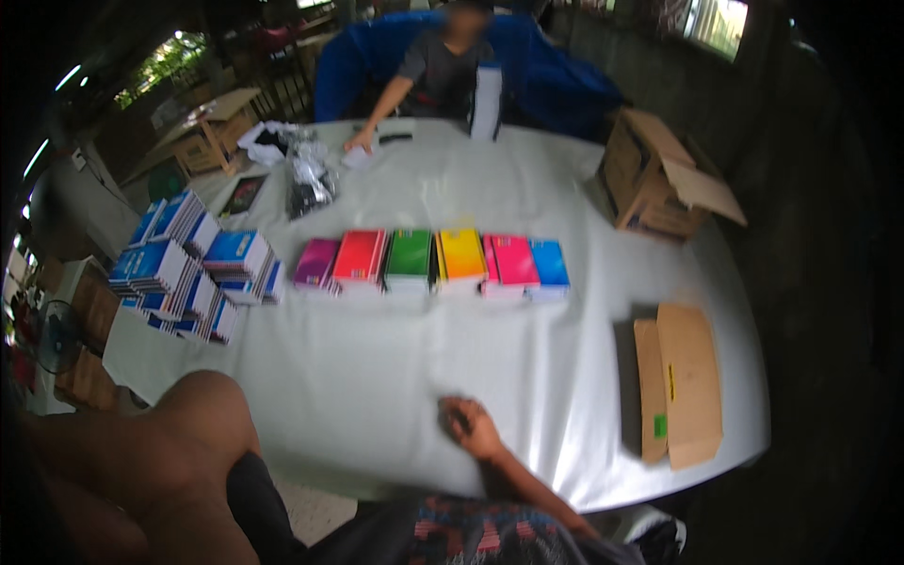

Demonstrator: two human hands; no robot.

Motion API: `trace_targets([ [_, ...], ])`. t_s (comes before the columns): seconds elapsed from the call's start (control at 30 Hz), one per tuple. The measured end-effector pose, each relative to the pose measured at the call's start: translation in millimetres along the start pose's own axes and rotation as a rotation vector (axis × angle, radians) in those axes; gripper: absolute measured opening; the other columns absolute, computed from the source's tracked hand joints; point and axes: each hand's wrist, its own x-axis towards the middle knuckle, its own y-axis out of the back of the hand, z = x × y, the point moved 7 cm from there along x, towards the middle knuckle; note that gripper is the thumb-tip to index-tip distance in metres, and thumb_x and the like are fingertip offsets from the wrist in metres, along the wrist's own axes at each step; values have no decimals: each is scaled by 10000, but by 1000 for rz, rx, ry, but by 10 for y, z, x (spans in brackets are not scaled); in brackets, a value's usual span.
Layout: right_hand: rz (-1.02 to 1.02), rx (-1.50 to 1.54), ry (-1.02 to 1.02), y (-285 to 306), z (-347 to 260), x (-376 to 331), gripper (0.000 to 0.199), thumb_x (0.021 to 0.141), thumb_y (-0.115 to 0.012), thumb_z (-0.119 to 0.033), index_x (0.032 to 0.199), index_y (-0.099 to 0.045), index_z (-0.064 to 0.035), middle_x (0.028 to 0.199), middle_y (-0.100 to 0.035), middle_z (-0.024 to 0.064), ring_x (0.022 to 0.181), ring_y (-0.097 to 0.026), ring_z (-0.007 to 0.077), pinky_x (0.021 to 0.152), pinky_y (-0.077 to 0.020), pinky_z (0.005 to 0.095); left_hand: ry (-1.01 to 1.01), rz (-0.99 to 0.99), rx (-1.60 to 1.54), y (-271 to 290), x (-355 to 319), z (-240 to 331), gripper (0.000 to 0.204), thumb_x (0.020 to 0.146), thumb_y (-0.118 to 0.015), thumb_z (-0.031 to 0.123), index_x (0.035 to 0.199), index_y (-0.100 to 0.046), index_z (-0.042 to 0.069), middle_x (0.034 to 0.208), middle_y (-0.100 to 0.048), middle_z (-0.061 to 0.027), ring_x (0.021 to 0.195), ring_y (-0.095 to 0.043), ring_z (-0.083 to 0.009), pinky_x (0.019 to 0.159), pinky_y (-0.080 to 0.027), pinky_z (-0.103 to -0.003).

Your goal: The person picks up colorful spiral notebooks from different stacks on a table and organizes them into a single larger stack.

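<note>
My right hand (474, 428) rests on the pale table cover near its front edge, fingers curled in. A dark patch shows inside the curl; whether it is a small object or shadow is unclear. My left hand is out of sight; a bent bare knee (202, 414) fills the lower left. Beyond my right hand, a row of spiral notebook stacks runs across the table: purple (315, 263), red (360, 256), green (409, 257), yellow (460, 255), pink (510, 260) and blue (549, 265). The right hand touches none of them.
Tall piles of blue notebooks (169, 268) stand at the left. An open cardboard box (659, 179) sits back right, a flattened carton piece (692, 386) front right. Across the table, a person (443, 71) reaches toward paper beside clear plastic wrapping (309, 174). A tall notebook stack (487, 104) stands nearby.
</note>
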Motion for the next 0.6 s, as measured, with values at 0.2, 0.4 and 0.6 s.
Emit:
trace_targets([
  [0.2,-11,-20,-4,125,36,-6,403,740,-566,-12,1136,-545,-82,1034,-615,111,946,-550,310,875,-425,382,37,116,34,187,-142,-73,219,883,-543,176,1017,-647,37,912,-646,-51,732,-560,-99,648,-443,-232],
  [0.4,-24,33,-38,13,-79,34,435,739,-559,0,1163,-527,-93,986,-619,107,931,-548,314,877,-420,384,39,15,41,8,-196,-81,202,881,-550,169,1015,-653,57,921,-651,-43,756,-572,-107,666,-449,-237],
  [0.6,-44,-23,-37,93,-24,54,396,756,-567,-13,1146,-534,-73,1040,-592,135,992,-531,327,897,-411,407,13,-24,34,-132,-236,-38,187,879,-557,162,1012,-659,77,931,-656,-35,781,-585,-114,684,-455,-241],
])
